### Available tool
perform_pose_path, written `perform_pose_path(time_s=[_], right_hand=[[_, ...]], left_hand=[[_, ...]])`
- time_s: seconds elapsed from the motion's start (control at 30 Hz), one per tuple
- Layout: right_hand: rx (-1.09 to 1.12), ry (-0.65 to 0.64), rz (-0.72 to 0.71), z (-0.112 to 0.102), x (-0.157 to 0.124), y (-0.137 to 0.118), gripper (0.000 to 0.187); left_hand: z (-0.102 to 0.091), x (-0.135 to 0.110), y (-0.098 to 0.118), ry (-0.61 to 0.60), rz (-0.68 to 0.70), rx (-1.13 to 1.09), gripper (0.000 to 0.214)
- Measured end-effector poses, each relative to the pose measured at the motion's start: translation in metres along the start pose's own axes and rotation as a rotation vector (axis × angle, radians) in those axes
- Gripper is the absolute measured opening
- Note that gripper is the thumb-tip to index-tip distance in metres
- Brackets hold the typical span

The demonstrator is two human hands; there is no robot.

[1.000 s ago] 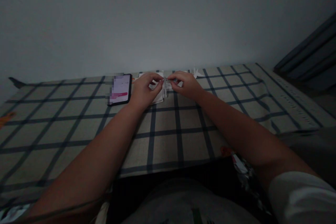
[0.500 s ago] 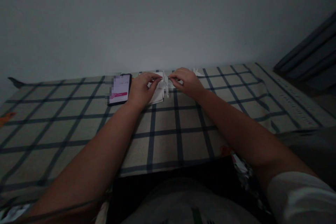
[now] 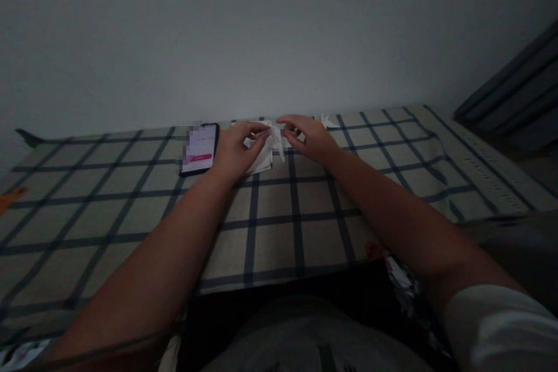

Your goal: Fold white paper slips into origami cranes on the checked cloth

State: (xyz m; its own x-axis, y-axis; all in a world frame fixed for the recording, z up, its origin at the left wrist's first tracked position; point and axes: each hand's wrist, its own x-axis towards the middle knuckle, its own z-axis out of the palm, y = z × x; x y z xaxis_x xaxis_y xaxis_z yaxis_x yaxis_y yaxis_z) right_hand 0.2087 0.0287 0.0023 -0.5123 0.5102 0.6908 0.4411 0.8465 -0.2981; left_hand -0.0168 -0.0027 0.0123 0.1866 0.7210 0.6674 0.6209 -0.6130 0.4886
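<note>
A small folded white paper crane (image 3: 278,142) stands between my two hands above the checked cloth. My left hand (image 3: 235,148) pinches its left side between thumb and fingertips. Just to the right of it, my right hand (image 3: 310,136) has its thumb and index finger apart, close to the crane's right side; whether a fingertip touches it I cannot tell. White paper sheets (image 3: 263,161) lie beneath and beside my left hand, partly hidden by it. Behind my right hand another folded white paper piece (image 3: 326,121) with pointed tips rests on the cloth.
A phone (image 3: 199,151) with a lit screen lies left of my left hand. The checked tablecloth (image 3: 274,203) covers the table up to a plain wall (image 3: 270,35). Dark folded fabric (image 3: 518,81) hangs at the far right.
My right hand's thumb and index finger have parted from their pinch on the crane. The crane's lower point has tilted slightly right. My left hand stays almost in place.
</note>
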Motion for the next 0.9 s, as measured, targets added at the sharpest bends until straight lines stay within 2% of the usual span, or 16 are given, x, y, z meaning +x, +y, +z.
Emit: perform_pose_path(time_s=[0.17,0.27,0.4,0.53,0.7,0.8,0.9], right_hand=[[0.006,-0.067,-0.077,0.004,-0.001,0.001,0.024],[0.027,-0.053,-0.132,0.003,0.0,0.001,0.027],[0.027,-0.011,-0.156,0.002,0.003,-0.002,0.023],[0.044,0.033,-0.1,-0.001,0.005,-0.005,0.026],[0.232,-0.022,0.071,0.002,0.003,-0.006,0.033],[0.327,-0.051,0.132,0.005,0.003,-0.005,0.034],[0.386,-0.065,0.173,0.006,0.003,-0.002,0.036]], left_hand=[[0.003,-0.002,0.002,0.027,-0.088,-0.076,0.033],[0.004,-0.002,0.003,0.055,-0.131,-0.1,0.03],[0.007,-0.001,0.003,0.038,-0.199,-0.157,0.025],[0.009,0.001,0.002,0.0,-0.306,-0.324,0.021],[0.013,0.001,0.004,-0.193,-0.458,-0.662,0.026],[0.014,-0.001,0.006,-0.242,-0.513,-0.694,0.028],[0.013,0.0,0.006,-0.219,-0.557,-0.699,0.024]])
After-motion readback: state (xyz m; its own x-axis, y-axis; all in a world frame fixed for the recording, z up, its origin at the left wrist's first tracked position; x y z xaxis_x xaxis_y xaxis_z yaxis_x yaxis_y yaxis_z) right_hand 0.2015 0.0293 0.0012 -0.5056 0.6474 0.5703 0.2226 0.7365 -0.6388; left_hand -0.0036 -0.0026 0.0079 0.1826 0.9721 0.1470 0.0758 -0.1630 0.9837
